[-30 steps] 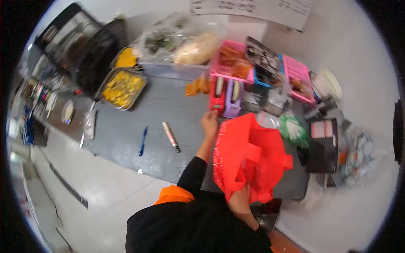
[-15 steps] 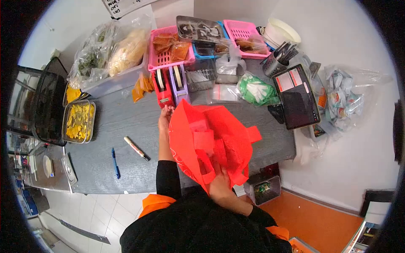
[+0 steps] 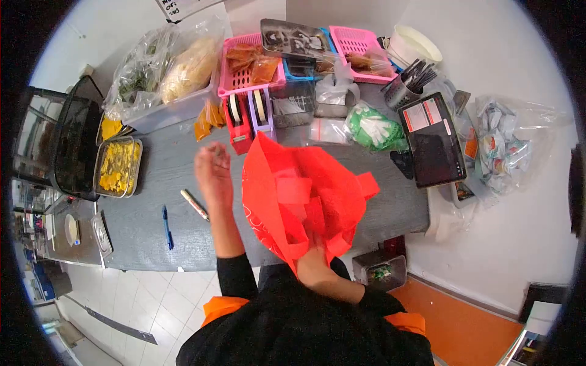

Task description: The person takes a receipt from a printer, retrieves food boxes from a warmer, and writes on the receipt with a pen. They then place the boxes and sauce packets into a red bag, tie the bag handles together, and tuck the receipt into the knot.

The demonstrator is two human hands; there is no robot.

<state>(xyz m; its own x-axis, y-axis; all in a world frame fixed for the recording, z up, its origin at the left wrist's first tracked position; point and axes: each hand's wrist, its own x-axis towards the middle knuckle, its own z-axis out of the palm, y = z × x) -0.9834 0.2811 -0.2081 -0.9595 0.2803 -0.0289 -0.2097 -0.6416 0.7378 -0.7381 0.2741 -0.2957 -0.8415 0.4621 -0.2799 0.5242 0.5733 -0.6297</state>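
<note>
A red fabric bag (image 3: pixel 329 177) stands mouth up at the table's front edge, its handles folded inward and its opening facing me. My right hand (image 3: pixel 315 256) reaches into it from the near side; the bag hides its fingers. Left of the bag, my left hand (image 3: pixel 213 174) is raised over the table with fingers loosely curled and apart, somewhat blurred and with nothing visible in them. A cream marker (image 3: pixel 194 204) lies beside my left forearm, which partly covers it. Just beyond the bag are a red tape dispenser (image 3: pixel 240 137) and a purple tape dispenser (image 3: pixel 261 116).
A blue pen (image 3: pixel 166 229) lies on the grey table (image 3: pixel 152 183), near a container of yellow food (image 3: pixel 118 168). Pink baskets (image 3: pixel 360 49), a bin of bagged goods (image 3: pixel 159 113) and a cutlery holder (image 3: pixel 403 88) line the back. On the right leans a tablet (image 3: pixel 433 146).
My left hand has come away from the bag's left side, moving left and up. My right hand has sunk deeper into the bag, its fingers less visible. The view has shifted slightly.
</note>
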